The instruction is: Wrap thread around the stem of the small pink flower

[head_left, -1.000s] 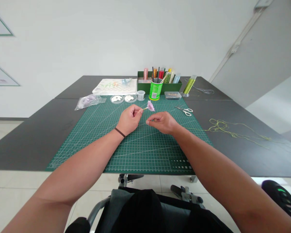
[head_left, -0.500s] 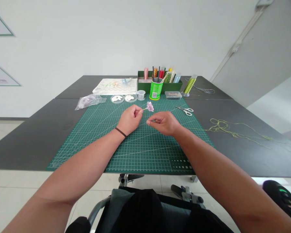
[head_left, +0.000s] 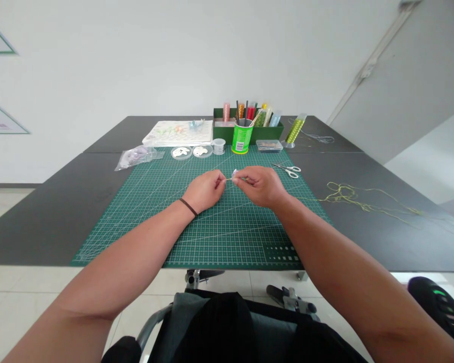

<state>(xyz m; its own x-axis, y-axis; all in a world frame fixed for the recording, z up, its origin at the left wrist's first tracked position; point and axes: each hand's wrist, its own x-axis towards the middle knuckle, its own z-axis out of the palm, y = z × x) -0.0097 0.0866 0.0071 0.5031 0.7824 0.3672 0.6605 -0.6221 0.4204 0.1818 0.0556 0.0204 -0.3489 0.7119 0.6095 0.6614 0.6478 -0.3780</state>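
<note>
My left hand point(head_left: 205, 190) is closed in a pinch on the thin stem of a small artificial flower point(head_left: 234, 172), with a short piece of stem showing past the fingertips. The pale purple petals are mostly hidden behind my right hand point(head_left: 261, 185). That hand is closed too, its thumb and forefinger pinched beside the flower. A yellow-green thread point(head_left: 344, 194) runs from the loose tangle on the right toward my right wrist and seems to lead into those fingers. Both hands are over the green cutting mat point(head_left: 212, 232).
Scissors point(head_left: 290, 170) lie right of my right hand. Behind are a green can point(head_left: 242, 139) of tools, a dark green box point(head_left: 223, 134) of thread spools, a clear case point(head_left: 269, 146), a lidded tub point(head_left: 219, 146), dishes of white pieces point(head_left: 181, 152) and a plastic bag point(head_left: 136, 157).
My right hand has moved up beside the flower, now covering most of the petals. My left hand has lowered slightly, still holding the stem.
</note>
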